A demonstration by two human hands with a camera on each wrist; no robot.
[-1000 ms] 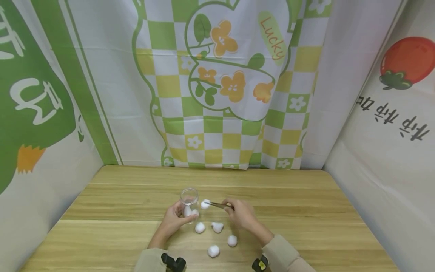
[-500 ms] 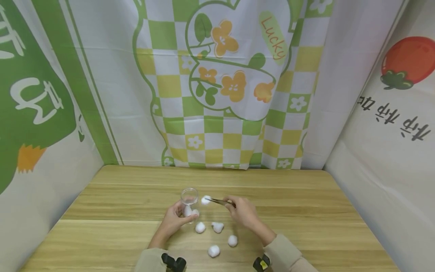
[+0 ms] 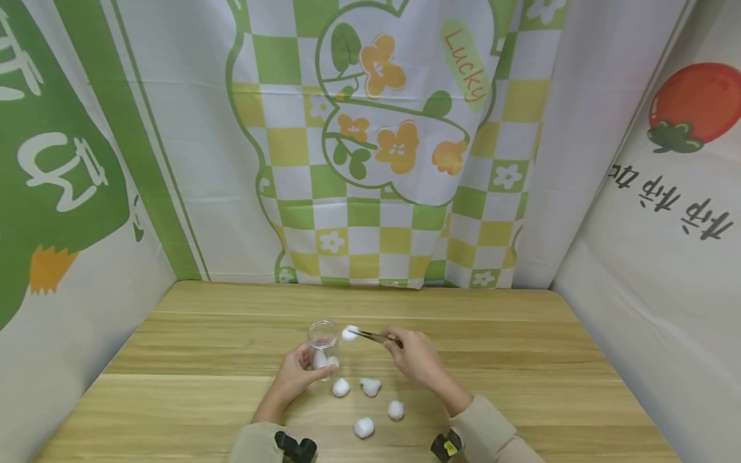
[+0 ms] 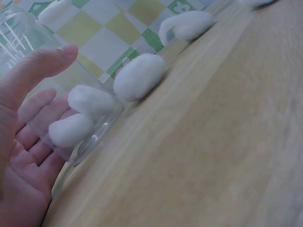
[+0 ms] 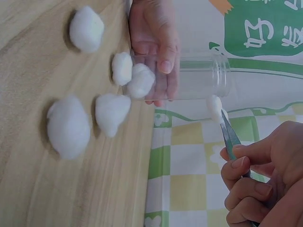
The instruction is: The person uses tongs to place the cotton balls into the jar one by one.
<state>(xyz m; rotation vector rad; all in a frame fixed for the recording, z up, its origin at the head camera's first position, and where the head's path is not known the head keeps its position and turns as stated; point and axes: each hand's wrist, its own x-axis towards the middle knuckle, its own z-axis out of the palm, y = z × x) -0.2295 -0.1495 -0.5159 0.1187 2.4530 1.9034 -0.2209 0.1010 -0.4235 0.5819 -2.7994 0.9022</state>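
Note:
My left hand (image 3: 294, 374) holds a clear jar (image 4: 33, 40) upright on the table, thumb on one side and fingers round the other. Inside, at its bottom, lie two white cotton balls (image 4: 91, 100). My right hand (image 3: 415, 355) pinches metal tweezers (image 5: 229, 133) between thumb and fingers. Their tips grip one cotton ball (image 3: 349, 332), raised to about the height of the jar's open rim (image 5: 222, 75) and just right of it in the head view. In the right wrist view this ball overlaps the rim's edge.
Several loose cotton balls (image 3: 364, 427) lie on the wooden table (image 3: 498, 360), near and right of the jar, between my forearms. A patterned curtain (image 3: 370, 244) hangs behind the table's far edge, with printed cloth walls on both sides.
My right hand has lifted the tweezers and their cotton ball from beside the jar's upper part to rim height. My left hand and the jar have stayed in place.

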